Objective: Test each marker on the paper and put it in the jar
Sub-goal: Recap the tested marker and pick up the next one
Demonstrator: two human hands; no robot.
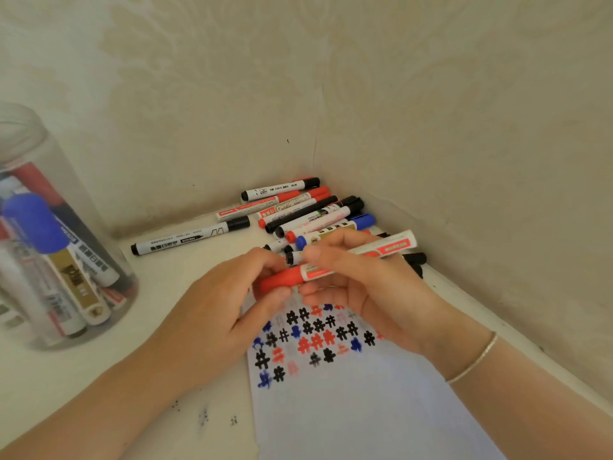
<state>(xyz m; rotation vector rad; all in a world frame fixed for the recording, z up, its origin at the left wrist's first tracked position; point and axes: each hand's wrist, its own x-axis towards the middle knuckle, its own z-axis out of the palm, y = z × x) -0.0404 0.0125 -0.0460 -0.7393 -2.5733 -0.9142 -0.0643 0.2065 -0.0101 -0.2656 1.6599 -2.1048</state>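
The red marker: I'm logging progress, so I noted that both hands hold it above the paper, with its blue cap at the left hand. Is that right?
Not quite: the head view shows the cap is red, not blue. The rest stands: the left hand grips the cap end and the right hand holds the barrel of the red marker above the paper.

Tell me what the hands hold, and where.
One red marker: left hand pinches its red cap, right hand grips the barrel.
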